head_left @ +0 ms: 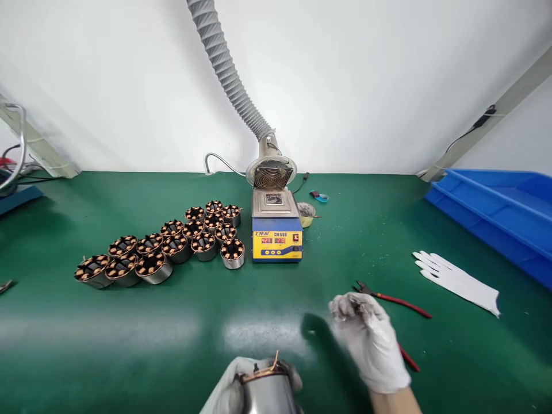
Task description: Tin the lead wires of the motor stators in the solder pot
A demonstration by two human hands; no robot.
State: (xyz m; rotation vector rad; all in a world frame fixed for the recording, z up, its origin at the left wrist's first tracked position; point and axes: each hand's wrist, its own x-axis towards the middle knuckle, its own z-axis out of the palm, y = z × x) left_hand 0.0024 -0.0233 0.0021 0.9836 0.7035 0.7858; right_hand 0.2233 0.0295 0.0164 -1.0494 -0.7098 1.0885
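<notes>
My left hand (235,386), in a stained white glove, is wrapped round a motor stator (269,394) at the bottom edge. The stator has a steel outer ring, and a copper wire end sticks up from its top rim. My gloved right hand (366,339) is raised over the mat to the right, its fingers curled together and slightly blurred. Whether anything is pinched in them is hidden. Red-handled cutting pliers (403,303) lie beneath and beside that hand, which covers part of them.
Several wound stators (175,244) stand grouped at left. A yellow-and-blue solder pot (277,241) sits under a fume hose (226,66), with a small cup (307,218) beside it. At right are a spare white glove (459,282) and a blue tray (495,213). Small specks dot the green mat.
</notes>
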